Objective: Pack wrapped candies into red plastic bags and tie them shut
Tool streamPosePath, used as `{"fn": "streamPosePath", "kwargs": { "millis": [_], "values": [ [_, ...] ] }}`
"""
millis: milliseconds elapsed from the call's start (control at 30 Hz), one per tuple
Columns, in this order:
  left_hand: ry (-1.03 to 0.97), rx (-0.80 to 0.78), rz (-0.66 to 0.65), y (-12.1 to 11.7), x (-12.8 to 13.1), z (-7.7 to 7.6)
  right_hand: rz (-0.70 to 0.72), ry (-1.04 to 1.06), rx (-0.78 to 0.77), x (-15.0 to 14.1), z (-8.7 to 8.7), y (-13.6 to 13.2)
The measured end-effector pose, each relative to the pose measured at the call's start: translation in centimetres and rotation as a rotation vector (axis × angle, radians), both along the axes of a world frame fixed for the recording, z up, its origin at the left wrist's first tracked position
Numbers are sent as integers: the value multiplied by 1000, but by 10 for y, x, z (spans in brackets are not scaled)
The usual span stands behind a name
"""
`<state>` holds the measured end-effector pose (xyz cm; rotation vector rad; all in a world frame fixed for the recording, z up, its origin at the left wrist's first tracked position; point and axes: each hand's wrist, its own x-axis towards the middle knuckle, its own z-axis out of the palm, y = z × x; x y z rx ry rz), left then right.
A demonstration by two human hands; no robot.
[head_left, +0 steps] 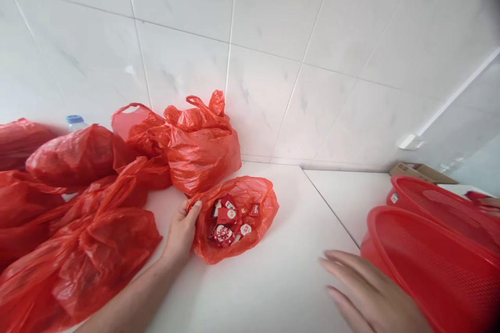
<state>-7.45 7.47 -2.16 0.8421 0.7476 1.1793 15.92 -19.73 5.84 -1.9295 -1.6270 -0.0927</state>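
Observation:
An open red plastic bag (pixel 255 203) lies on the white tiled surface, showing several small red and white packets (pixel 228 223) inside. My left hand (pixel 182 231) grips the bag's left rim, thumb over the edge. My right hand (pixel 367 291) hovers low at the right with fingers stretched out flat and nothing in it, next to a red plastic basket (pixel 433 265).
Several tied red plastic bags (pixel 199 145) pile up at the left and back, with a blue-capped bottle (pixel 75 122) behind them. A second red basket (pixel 449 205) stands behind the first. A cardboard box (pixel 420 170) sits at the far right by the tiled wall.

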Motion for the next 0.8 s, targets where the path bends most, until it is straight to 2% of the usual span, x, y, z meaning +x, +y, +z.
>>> {"fn": "streamPosePath", "kwargs": {
  "millis": [100, 200, 267, 333, 467, 567, 633, 700, 800],
  "values": [
    [-15, 19, -10, -3, 0, 1, 58, -131, -71, -32, 6, 69],
    [-29, 39, -15, -6, 0, 3, -35, -137, -227, -47, 7, 134],
    [-34, 52, -21, -6, 0, 4, -120, -129, -361, -44, 0, 164],
    [-31, 65, -31, -6, -1, 6, -150, -104, -467, -35, -11, 181],
    [-12, 84, -53, -2, -1, 6, -70, -25, -531, -11, -25, 182],
    [-1, 95, -53, 1, 0, 5, -48, 33, -466, 7, -15, 172],
    [9, 102, -40, 2, 1, 8, -101, 48, -388, 20, -1, 167],
    [22, 112, -19, 1, 3, 20, -201, 84, -272, 32, 13, 164],
    [21, 157, -6, -6, 7, 56, -272, 379, 56, 43, 29, 158]
  ]
}}
